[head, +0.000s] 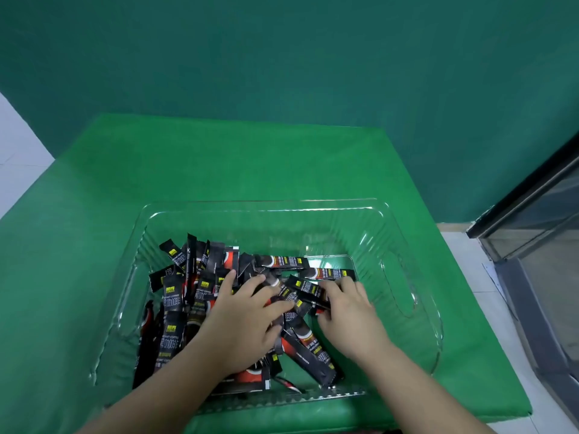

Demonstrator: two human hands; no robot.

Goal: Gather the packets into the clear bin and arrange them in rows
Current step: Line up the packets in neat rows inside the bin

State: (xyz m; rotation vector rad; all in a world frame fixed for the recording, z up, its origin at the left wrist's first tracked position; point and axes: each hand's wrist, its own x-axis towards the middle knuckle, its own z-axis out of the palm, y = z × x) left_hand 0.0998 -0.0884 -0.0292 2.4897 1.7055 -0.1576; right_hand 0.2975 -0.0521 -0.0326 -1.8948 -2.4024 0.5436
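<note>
Both your hands were down in the clear bin (pixel 407 233): left hand (pixel 247 317) spread flat on the jumbled packets (pixel 175 311), right hand (pixel 347 308) pinching one packet (pixel 308 291). Dragging it free risked scattering the heap, ruining any rows.

**One head view, looking down**

We have a single wide-angle camera, worn on the head, facing forward and steeply down onto the green worktop (pixel 219 170). It sits close above the clear bin (pixel 404 277), with both forearms entering from the bottom edge. No second view shares the scene.
</note>
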